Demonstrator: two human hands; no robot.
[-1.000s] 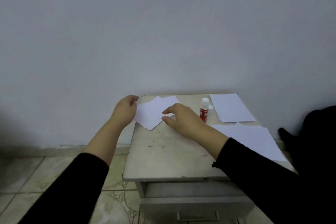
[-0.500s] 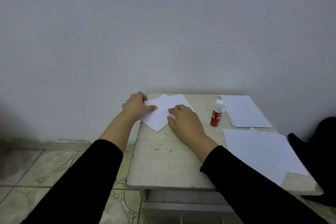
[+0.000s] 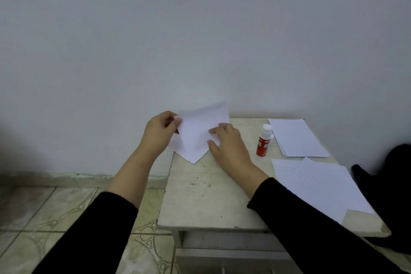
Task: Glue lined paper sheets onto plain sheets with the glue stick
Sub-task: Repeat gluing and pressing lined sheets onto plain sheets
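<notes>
At the back left corner of the small table (image 3: pixel 206 196) lies a white sheet (image 3: pixel 193 155) turned cornerwise. Over it a second white sheet (image 3: pixel 200 127) stands lifted and tilted. My left hand (image 3: pixel 158 133) pinches that sheet's left edge. My right hand (image 3: pixel 226 142) has its fingers on the sheet's right lower part, thumb under the edge. A red glue stick (image 3: pixel 263 142) with a white cap stands upright just right of my right hand. A stack of lined sheets (image 3: pixel 295 138) lies at the back right. More lined sheets (image 3: pixel 320 187) lie spread at the front right.
The table stands against a plain wall, with a drawer front (image 3: pixel 222 258) below its top. A tiled floor (image 3: pixel 55 218) lies to the left. A dark object (image 3: pixel 387 196) sits past the table's right edge.
The top sheet lay flat under both hands before. Now my left hand has raised its left edge so it stands up off the lower sheet. The view has shifted slightly.
</notes>
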